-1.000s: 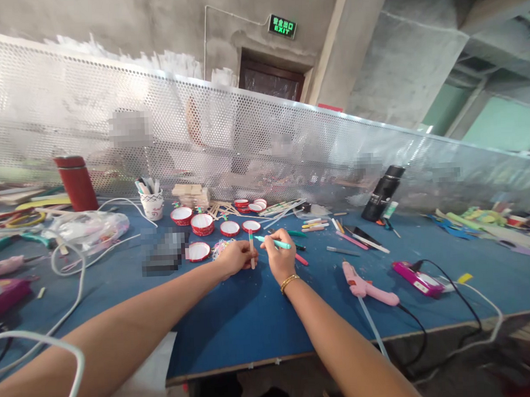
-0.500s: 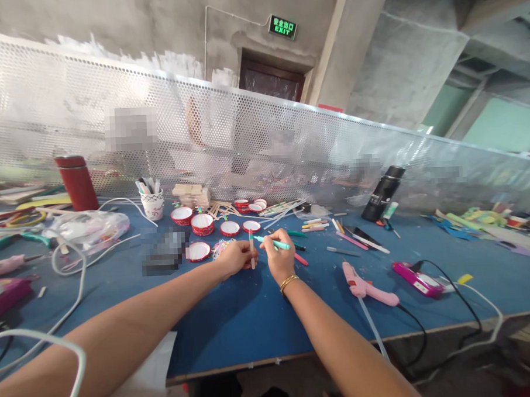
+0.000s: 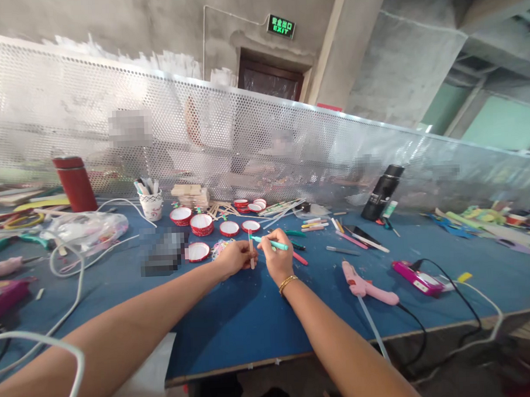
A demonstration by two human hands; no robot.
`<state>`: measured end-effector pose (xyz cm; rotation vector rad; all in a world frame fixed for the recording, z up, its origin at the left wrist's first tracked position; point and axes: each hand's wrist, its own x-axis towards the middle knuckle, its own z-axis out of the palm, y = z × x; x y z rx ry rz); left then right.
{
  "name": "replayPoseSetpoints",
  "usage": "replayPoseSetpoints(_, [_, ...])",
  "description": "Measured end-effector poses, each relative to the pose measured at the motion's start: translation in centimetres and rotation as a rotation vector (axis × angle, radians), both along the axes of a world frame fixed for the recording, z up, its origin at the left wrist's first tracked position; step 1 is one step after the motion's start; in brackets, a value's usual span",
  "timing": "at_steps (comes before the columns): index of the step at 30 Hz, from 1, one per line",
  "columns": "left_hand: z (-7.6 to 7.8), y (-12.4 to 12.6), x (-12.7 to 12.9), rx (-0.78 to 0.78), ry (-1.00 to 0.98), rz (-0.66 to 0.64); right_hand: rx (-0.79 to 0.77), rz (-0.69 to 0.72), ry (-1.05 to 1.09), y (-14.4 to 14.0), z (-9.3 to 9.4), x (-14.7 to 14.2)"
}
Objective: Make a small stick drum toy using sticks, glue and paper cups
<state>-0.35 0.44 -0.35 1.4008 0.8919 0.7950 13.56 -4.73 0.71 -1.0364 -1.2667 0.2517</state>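
Note:
My left hand (image 3: 233, 257) pinches a thin wooden craft stick (image 3: 251, 250) that stands upright on the blue table (image 3: 252, 316). Just to its right, my right hand (image 3: 278, 257) grips a teal marker pen (image 3: 271, 242) whose tip points left at the stick. A gold bracelet sits on my right wrist. Both hands rest near the table's middle, almost touching each other.
Several red-rimmed round lids (image 3: 202, 224) lie behind my hands. A pink glue gun (image 3: 365, 285) and a magenta device (image 3: 415, 271) with black cables lie to the right. A red flask (image 3: 75, 183), pen cup (image 3: 151, 202), plastic bag and white cable are at left; a black flask (image 3: 382, 192) stands at the back.

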Motion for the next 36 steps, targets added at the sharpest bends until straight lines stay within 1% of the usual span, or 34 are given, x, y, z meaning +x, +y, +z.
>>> replayPoseSetpoints(3, [-0.01, -0.01, 0.03, 0.005, -0.004, -0.002, -0.007, 0.013, -0.013, 0.03, -0.01, -0.17])
replayPoseSetpoints(9, [-0.07, 0.07, -0.05, 0.011, 0.025, 0.021, -0.004, -0.052, 0.007, 0.22, 0.07, 0.36])
replayPoseSetpoints(15, [-0.03, 0.03, -0.04, -0.009, -0.005, 0.009, 0.002, -0.001, -0.012, -0.05, 0.08, -0.09])
replayPoseSetpoints(18, [-0.15, 0.10, -0.02, 0.005, -0.011, -0.001, -0.005, 0.011, -0.022, 0.04, 0.07, -0.17])
replayPoseSetpoints(25, [0.00, 0.02, -0.06, 0.005, 0.012, 0.013, -0.004, -0.054, -0.005, 0.21, 0.11, 0.39])
replayPoseSetpoints(32, [0.05, -0.01, -0.07, 0.007, -0.009, -0.007, -0.004, 0.014, 0.005, 0.21, -0.17, -0.09])
replayPoseSetpoints(36, [-0.02, 0.08, -0.09, 0.007, 0.015, 0.001, 0.001, -0.037, 0.006, 0.35, -0.14, 0.19])
